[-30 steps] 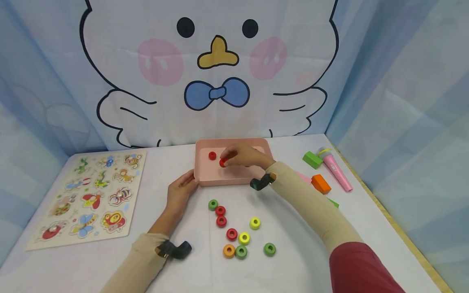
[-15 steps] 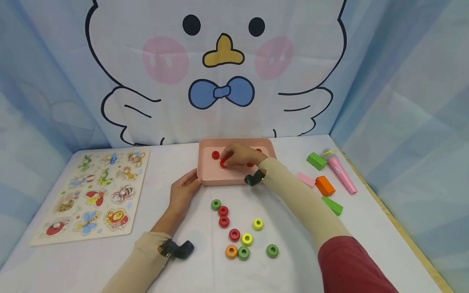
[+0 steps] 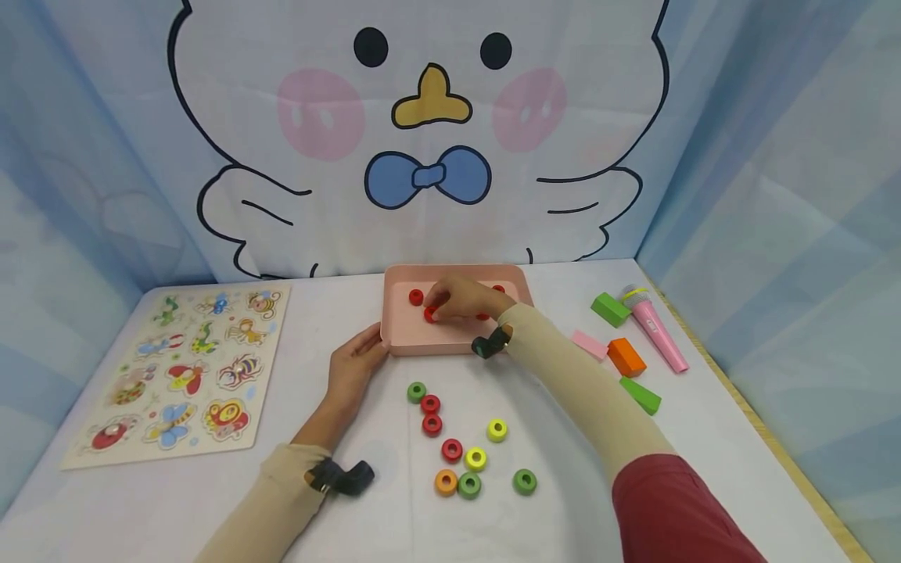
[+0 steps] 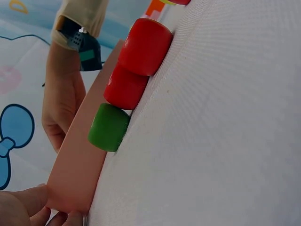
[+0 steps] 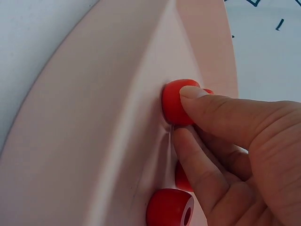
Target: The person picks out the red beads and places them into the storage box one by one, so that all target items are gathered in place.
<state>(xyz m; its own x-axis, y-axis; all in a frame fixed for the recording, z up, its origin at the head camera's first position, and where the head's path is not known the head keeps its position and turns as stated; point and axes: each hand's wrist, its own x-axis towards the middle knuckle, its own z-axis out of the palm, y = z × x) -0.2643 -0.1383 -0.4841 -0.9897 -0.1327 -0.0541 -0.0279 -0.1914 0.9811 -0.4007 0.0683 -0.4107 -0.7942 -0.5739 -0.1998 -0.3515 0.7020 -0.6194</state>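
Observation:
In the head view, my right hand (image 3: pixel 461 297) reaches into a shallow pink tray (image 3: pixel 408 340) and pinches a red bead (image 3: pixel 429 314) near the tray floor. The right wrist view shows the thumb on this red bead (image 5: pixel 181 101), with other red beads (image 5: pixel 169 207) close below the fingers. Another red bead (image 3: pixel 416 297) lies in the tray to the left of the hand. My left hand (image 3: pixel 352 366) holds the tray's front-left corner; in the left wrist view its thumb (image 4: pixel 33 197) presses the tray edge.
Green, red, yellow and orange beads (image 3: pixel 452 450) lie in front of the tray. An insect puzzle board (image 3: pixel 183 379) is at left. At right are a pink toy microphone (image 3: pixel 658 332), an orange block (image 3: pixel 626 357), green blocks (image 3: pixel 610 310) and a pink block (image 3: pixel 589 345).
My right hand has lowered slightly with the red bead, and its wrist has shifted left, uncovering red beads at the tray's right. The left hand stays at the corner. The head view has shifted a little.

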